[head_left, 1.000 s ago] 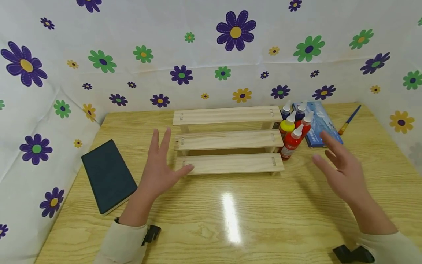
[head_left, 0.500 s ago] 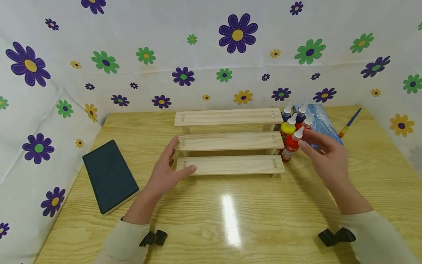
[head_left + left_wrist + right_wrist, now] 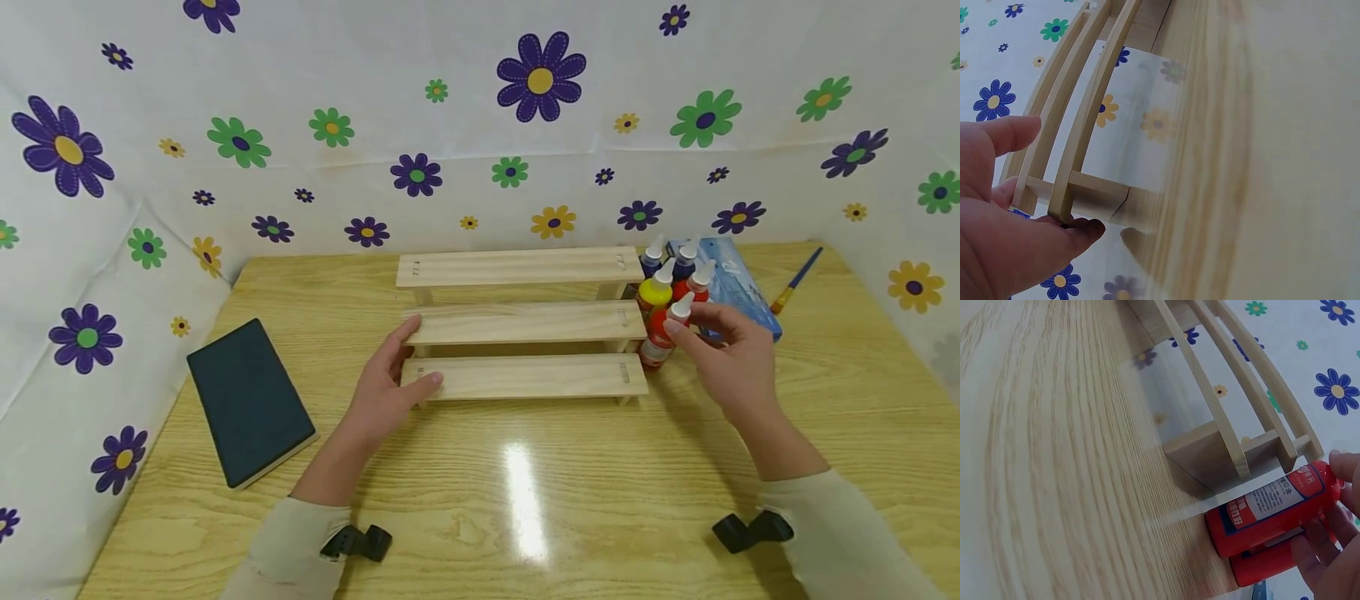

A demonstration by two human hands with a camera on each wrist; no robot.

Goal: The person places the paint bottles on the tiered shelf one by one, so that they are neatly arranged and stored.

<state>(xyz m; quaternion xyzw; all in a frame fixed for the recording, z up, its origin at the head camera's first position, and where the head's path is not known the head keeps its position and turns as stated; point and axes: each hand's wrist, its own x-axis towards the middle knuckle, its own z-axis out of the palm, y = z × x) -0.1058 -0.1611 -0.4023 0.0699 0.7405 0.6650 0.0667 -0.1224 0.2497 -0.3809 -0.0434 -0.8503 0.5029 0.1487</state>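
Observation:
A pale wooden stepped rack (image 3: 525,321) with three shelves stands on the table. My left hand (image 3: 378,396) grips its left end, thumb over the lowest shelf and a fingertip at the middle one; the left wrist view shows that thumb by the bottom shelf's end. At the rack's right side, my right hand (image 3: 738,367) pinches the neck of the front red paint bottle (image 3: 1279,506), which stands upright with a white nozzle cap. Behind it are another red bottle (image 3: 696,286), a yellow bottle (image 3: 654,293) and two dark blue bottles (image 3: 683,265), partly hidden.
A blue box (image 3: 738,283) lies flat behind my right hand, and a paintbrush (image 3: 797,280) with a blue handle lies beyond it. The dark notebook (image 3: 251,404) is left of my left hand. Flowered cloth (image 3: 465,100) hangs behind the table.
My right hand has moved left from beside the bottles and taken hold of the front red paint bottle. My left hand has moved in and closed on the rack's left end.

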